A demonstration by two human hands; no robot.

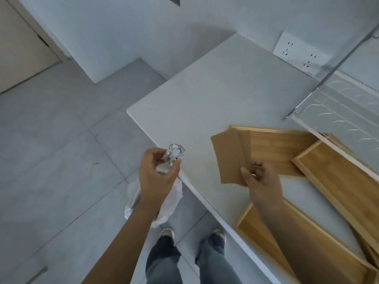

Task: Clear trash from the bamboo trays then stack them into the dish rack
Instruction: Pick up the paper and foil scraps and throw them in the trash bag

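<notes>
Bamboo trays (336, 181) are lying scattered on the white counter (205, 99); the right hand (261, 181) is pinching a flat bamboo piece (227, 158), while the left hand (156, 173) is gripping crumpled foil (175, 153) over a white bag (172, 201).

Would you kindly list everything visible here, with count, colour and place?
Trays: at least three, bamboo brown, right side of the counter, overlapping.
Foil ball: one, silver, held at the counter's edge.
Plastic bag: one, white, below the left hand, beside the counter.
Dish rack: one, metal, far right.
Wall socket: one, white, behind the counter.
Counter: one, white, centre.
Floor: grey tiles, left.
Left hand: pinching the foil ball.
Right hand: gripping a tray's corner.
</notes>
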